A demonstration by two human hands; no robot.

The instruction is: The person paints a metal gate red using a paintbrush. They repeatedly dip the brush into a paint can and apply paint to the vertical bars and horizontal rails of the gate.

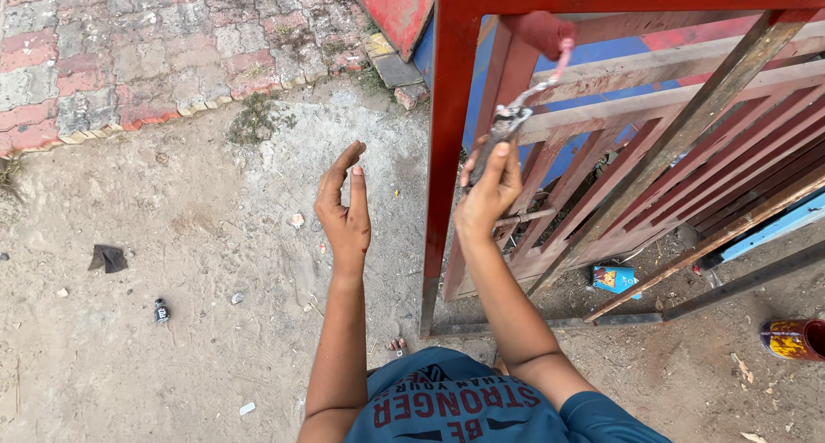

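The right hand (488,192) sits just right of centre, fingers wrapped tight around the dark handle of a paint roller (540,32). The roller's wire arm rises toward 1 o'clock from the fist, and its red-soaked sleeve presses against the underside of the top bar of a red metal gate frame (449,134). That frame stands upright at 12 o'clock, its left post running down to the sandy ground (206,237). Behind the post, slanted bars fan out toward 3 o'clock, some coated red and others bare rusty metal.

The left hand (345,211) hovers at about 9 o'clock from the right one, well apart from the post, empty, its fingers straight and held loosely together with the thumb spread.

At 4 o'clock, near the picture's right edge, a paint tin (792,338) lies on the ground, smeared yellow and red. A small blue packet (615,279) rests under the bars at 3 o'clock. Brick paving (129,48) fills the 10 o'clock corner. A dark scrap (107,258) and a small dark bottle (161,311) lie in the sand around 8 o'clock.
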